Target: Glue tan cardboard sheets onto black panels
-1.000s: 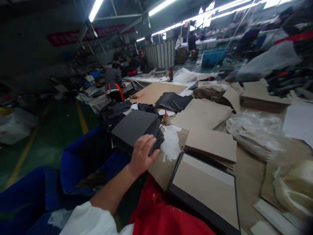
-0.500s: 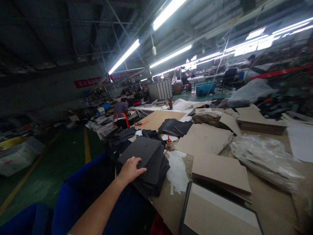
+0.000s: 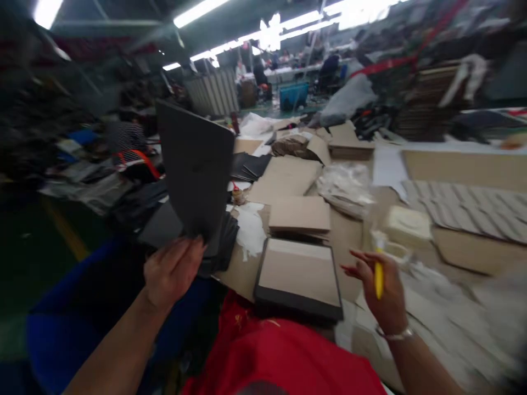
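- One black panel (image 3: 200, 164), left of centre, upright: likely light, stiff, best taken by an edge; left hand (image 3: 175, 271), fingers clamped on its lower end.
- One beige-faced black board (image 3: 298, 271), lower centre.
- One cardboard stack (image 3: 299, 213), centre; sheets uncountable.
- One yellow-handled tool (image 3: 378, 281), lower right, in the right hand's (image 3: 385, 293) curled fingers.

By the left edge of the surface (image 3: 233, 277), our black sheet (image 3: 197, 170) partly hides the dark stack (image 3: 160, 226); the co-worker (image 3: 125, 137) looks blurred.

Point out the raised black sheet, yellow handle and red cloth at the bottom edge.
Raised black sheet (image 3: 195, 167): head view, middle of its broad face.
Yellow handle (image 3: 378, 281): head view, middle of its visible length.
Red cloth (image 3: 296, 354): head view, middle of its visible spread.
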`<move>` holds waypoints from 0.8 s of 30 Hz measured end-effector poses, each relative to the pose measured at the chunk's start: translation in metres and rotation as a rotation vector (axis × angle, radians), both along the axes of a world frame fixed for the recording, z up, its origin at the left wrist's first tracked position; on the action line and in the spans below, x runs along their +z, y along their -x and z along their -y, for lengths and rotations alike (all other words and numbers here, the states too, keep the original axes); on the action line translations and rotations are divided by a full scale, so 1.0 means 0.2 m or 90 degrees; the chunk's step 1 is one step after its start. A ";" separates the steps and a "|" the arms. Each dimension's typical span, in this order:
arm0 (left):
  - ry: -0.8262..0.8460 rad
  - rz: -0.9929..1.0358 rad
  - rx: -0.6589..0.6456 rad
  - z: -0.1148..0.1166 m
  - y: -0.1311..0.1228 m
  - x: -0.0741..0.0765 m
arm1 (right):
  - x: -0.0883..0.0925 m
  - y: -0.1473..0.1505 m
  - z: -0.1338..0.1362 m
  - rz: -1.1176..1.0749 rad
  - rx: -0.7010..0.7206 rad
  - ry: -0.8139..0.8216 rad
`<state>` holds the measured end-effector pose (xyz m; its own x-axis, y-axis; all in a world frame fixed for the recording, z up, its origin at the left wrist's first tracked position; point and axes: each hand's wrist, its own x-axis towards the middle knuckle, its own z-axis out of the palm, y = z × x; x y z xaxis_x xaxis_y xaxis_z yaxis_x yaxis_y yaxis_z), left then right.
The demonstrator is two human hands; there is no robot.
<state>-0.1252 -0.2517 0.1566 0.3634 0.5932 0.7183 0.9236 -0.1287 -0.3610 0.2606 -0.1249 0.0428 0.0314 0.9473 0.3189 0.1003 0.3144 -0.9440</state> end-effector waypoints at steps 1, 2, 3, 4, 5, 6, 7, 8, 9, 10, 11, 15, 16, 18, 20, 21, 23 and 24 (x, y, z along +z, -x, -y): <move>0.066 -0.010 -0.091 -0.03 -0.08 -0.10 | 0.01 0.01 0.00 -0.037 0.003 0.075; 0.139 -0.015 -0.169 -0.05 -0.16 -0.21 | -0.01 0.02 0.00 -0.048 -0.009 0.141; 0.211 -0.018 -0.232 -0.08 -0.24 -0.33 | -0.03 0.01 -0.01 -0.040 -0.030 0.192; 0.279 -0.022 -0.274 -0.11 -0.31 -0.45 | -0.07 0.00 -0.01 -0.024 -0.049 0.233; 0.332 -0.030 -0.302 -0.13 -0.38 -0.57 | -0.12 -0.01 0.00 0.011 -0.064 0.258; 0.374 -0.043 -0.314 -0.14 -0.43 -0.66 | -0.17 -0.02 0.01 0.061 -0.076 0.264; 0.403 -0.054 -0.315 -0.15 -0.46 -0.74 | -0.21 -0.03 0.02 0.123 -0.084 0.254; 0.423 -0.063 -0.309 -0.15 -0.48 -0.79 | -0.26 -0.04 0.04 0.194 -0.093 0.229; 0.434 -0.066 -0.301 -0.14 -0.49 -0.82 | -0.29 -0.05 0.05 0.266 -0.101 0.193; 0.437 -0.065 -0.295 -0.13 -0.49 -0.83 | -0.31 -0.05 0.07 0.331 -0.107 0.152; 0.435 -0.061 -0.295 -0.11 -0.48 -0.81 | -0.33 -0.04 0.07 0.382 -0.112 0.109; 0.386 -0.051 -0.323 -0.07 -0.47 -0.72 | -0.32 0.02 0.02 0.465 -0.101 -0.047; 0.374 -0.047 -0.324 -0.06 -0.47 -0.71 | -0.31 0.05 0.00 0.476 -0.096 -0.071; 0.377 -0.033 -0.311 -0.06 -0.47 -0.72 | -0.32 0.10 -0.05 0.524 -0.083 -0.085; 0.415 -0.019 -0.293 -0.06 -0.46 -0.75 | -0.33 0.14 -0.10 0.612 -0.066 -0.069; 0.437 -0.014 -0.286 -0.06 -0.45 -0.77 | -0.34 0.15 -0.11 0.662 -0.056 -0.061; 0.469 -0.010 -0.269 -0.06 -0.43 -0.81 | -0.31 0.14 -0.13 0.734 -0.044 -0.062; 0.475 -0.007 -0.258 -0.05 -0.42 -0.82 | -0.28 0.12 -0.14 0.743 -0.048 -0.070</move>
<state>-0.0414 -0.2408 -0.0070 0.6544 0.7328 0.1861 0.7519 -0.6566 -0.0586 0.2376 -0.0968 -0.0142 -0.2797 0.9211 0.2709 0.9086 0.3451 -0.2352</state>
